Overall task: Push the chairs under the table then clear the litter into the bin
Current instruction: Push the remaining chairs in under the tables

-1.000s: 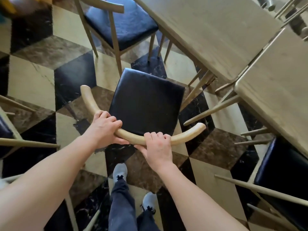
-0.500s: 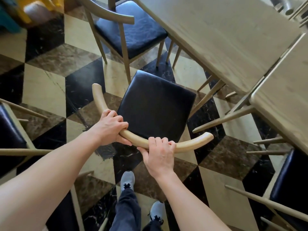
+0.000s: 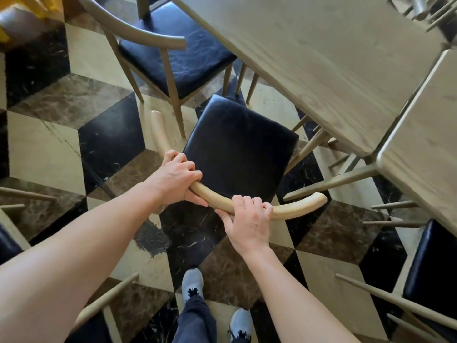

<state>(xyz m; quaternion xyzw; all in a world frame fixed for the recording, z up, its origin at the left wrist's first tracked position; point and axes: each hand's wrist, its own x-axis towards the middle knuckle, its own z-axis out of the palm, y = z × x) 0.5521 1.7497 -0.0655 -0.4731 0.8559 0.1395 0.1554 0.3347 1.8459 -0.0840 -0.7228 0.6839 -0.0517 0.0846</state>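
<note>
Two hands grip the curved top rail of one chair [image 3: 237,147]: the left hand [image 3: 176,180] is wrapped around the rail near its middle-left, and the right hand [image 3: 248,225] is curled over it just to the right, thumb tucked under, the two hands close but not touching. That rail is a smooth, rounded bar of pale wood bent into a shallow arc with blunt ends, and beyond it lies the chair's square seat, padded in glossy black leather-like material. Its front edge sits just beside the corner of the desk [image 3: 329,58], not yet beneath it. The desk has a light wood-grain top with rounded edges and slim tapered legs. A second desk [image 3: 425,144] butts against it on the right. Another chair [image 3: 178,48] of the same build stands farther along, partly under the desk. Underfoot, the floor [image 3: 44,144] is polished marble in cream, brown and black diamonds. No writing is legible anywhere.
</note>
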